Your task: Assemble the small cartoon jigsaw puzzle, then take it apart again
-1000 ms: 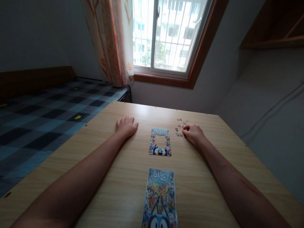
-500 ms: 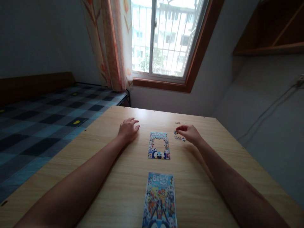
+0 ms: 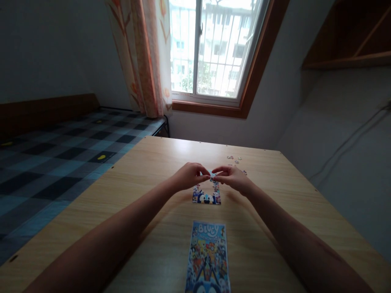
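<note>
A partly assembled jigsaw puzzle lies on the table, with a bare gap in its middle. Over its upper part my two hands meet fingertip to fingertip. A small puzzle piece is pinched between them. My left hand comes in from the left with thumb and fingers closed on the piece. From the right, my right hand grips the same piece in its fingertips. Both hands hide the puzzle's top edge. Nearer me lies a printed picture sheet lettered "Bluey".
Several loose puzzle pieces lie beyond my right hand, some partly hidden by it. The wooden table ends before a wall and window. A bed with a checked cover stands to the left.
My right hand has moved left from the loose pieces to the puzzle, carrying a piece. My left hand, resting open on the table before, has come right and closed on the piece.
</note>
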The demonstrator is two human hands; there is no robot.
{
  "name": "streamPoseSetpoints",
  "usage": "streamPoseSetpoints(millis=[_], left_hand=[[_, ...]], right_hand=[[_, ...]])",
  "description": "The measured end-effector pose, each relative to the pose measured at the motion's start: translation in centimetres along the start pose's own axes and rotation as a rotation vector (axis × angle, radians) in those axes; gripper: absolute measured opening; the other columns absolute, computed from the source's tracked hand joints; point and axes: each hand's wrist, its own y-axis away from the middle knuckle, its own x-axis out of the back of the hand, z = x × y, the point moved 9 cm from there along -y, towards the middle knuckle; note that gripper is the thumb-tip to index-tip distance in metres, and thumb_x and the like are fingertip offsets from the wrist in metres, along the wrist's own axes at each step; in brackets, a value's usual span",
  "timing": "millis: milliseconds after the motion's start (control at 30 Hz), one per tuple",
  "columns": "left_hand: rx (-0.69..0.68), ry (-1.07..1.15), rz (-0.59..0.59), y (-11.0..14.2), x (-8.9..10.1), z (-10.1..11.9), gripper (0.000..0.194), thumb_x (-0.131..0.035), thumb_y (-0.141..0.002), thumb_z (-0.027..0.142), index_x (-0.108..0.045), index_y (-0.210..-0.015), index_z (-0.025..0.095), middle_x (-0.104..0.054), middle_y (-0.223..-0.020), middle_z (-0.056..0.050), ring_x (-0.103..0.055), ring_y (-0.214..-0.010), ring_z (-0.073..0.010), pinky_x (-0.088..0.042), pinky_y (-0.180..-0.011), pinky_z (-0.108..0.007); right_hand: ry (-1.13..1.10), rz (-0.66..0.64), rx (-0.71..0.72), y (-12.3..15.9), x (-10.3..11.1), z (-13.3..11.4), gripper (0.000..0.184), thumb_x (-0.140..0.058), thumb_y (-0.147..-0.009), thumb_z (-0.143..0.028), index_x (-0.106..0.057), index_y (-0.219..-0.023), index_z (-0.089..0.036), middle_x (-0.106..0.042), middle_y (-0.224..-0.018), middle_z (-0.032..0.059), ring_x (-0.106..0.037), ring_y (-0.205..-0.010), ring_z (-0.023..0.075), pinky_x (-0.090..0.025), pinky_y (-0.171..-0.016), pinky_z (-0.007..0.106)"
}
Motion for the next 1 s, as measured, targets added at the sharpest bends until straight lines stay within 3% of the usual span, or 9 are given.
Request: streamPoseSetpoints(millis=[333,433,600,1000], left_hand=[[0.137,-0.047,-0.224,0.4,-2.1,-1.3,0.019,-0.068,-0.081,0.032,-0.080,-0.079,0.018,-0.072,-0.066,-0.001,-0.057,-0.059,-0.0112,-0.038,-0.056,-0.024],[0.143,-0.074,-0.275,0.7,-2.6,-1.7,0.021,-0.067,-0.079,0.035,-0.079,-0.074,0.018,-0.069,-0.061,0.000,-0.053,-0.056,-0.0103,-0.033,-0.053,-0.024],[0.220,-0.041,-0.396,1.1,-4.0,-2.9,0.026,-0.065,-0.079,0.037,-0.081,-0.082,0.017,-0.073,-0.069,-0.003,-0.055,-0.061,-0.0129,-0.036,-0.059,-0.026],[0.272,-0.035,-0.379,1.2,-4.2,-3.9,0.024,-0.065,-0.078,0.036,-0.079,-0.080,0.017,-0.074,-0.072,-0.003,-0.059,-0.064,-0.0138,-0.039,-0.060,-0.025]], right_hand=[[-0.073,-0.080,0.020,0.2,-2.4,0.6,0.026,-0.081,-0.073,-0.028,-0.072,-0.096,-0.020,-0.077,-0.087,0.0053,-0.072,-0.085,0.0185,-0.055,-0.084,0.036],[0.020,-0.072,0.050,0.1,-2.9,0.8,0.018,-0.076,-0.076,-0.022,-0.073,-0.093,-0.019,-0.077,-0.085,0.0045,-0.071,-0.082,0.0176,-0.055,-0.080,0.034],[0.279,-0.023,0.132,0.3,-3.3,0.1,0.019,-0.069,-0.077,-0.014,-0.075,-0.094,-0.019,-0.076,-0.082,0.0037,-0.067,-0.073,0.0150,-0.051,-0.068,0.027],[0.443,-0.028,0.143,0.7,-3.2,-0.4,0.006,-0.073,-0.076,-0.018,-0.075,-0.081,-0.018,-0.073,-0.077,0.0017,-0.062,-0.068,0.0130,-0.045,-0.063,0.024]])
